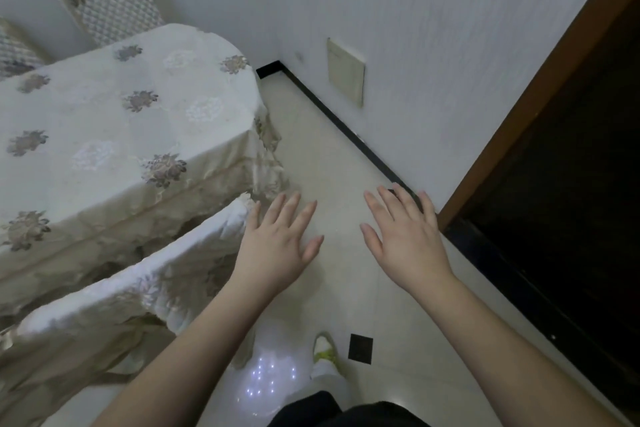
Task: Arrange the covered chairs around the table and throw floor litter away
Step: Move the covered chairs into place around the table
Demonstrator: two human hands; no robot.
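A table (114, 121) under a pale cloth with grey flower patterns fills the left. A covered chair (114, 291) in white and beige fabric stands against its near side. Behind the table, another covered chair back (110, 7) leans by the wall, and a third (14, 52) shows at the left edge. My left hand (277, 246) hovers with straight spread fingers just right of the near chair's top corner, holding nothing. My right hand (405, 236) is also spread flat over the floor, empty. A small dark square (360, 348) lies on the floor tiles near my shoe.
A white wall with a beige panel (346, 71) and black skirting (346, 125) runs along the right. A dark doorway with a brown frame (540, 87) opens at the far right. My shoe (325, 350) stands on pale tiles between chair and wall.
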